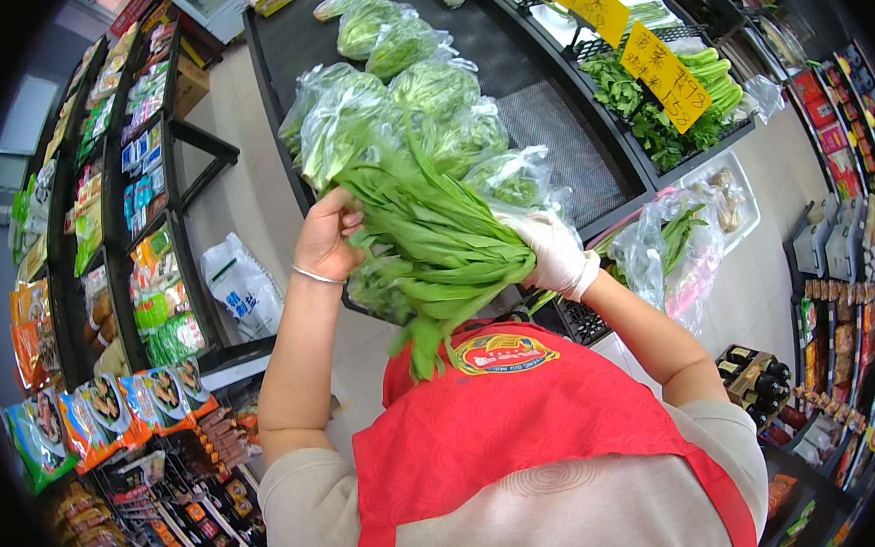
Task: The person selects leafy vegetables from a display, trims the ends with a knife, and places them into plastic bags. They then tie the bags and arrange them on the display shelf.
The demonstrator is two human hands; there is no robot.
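A loose bunch of long-leafed greens (443, 235) spreads in front of my chest, its leaf tips fanned out to the left. My right hand (553, 253), in a thin white glove, grips it at the stem end. My left hand (330, 239), bare with a silver bangle, touches the leaf edges with curled fingers; whether a leaf is pinched there is unclear. Beyond the bunch, several clear bags of leafy greens (349, 125) sit on a black display stand (565, 141). Some leaves hang down over my red apron (506, 420).
At right, a rack holds leafy herbs (652, 99) under yellow handwritten signs (664, 75). Below lie a clear bag with greens (661, 248) and a white tray (746, 217). Packaged-goods shelves (150, 186) and a white printed bag (241, 285) are at left.
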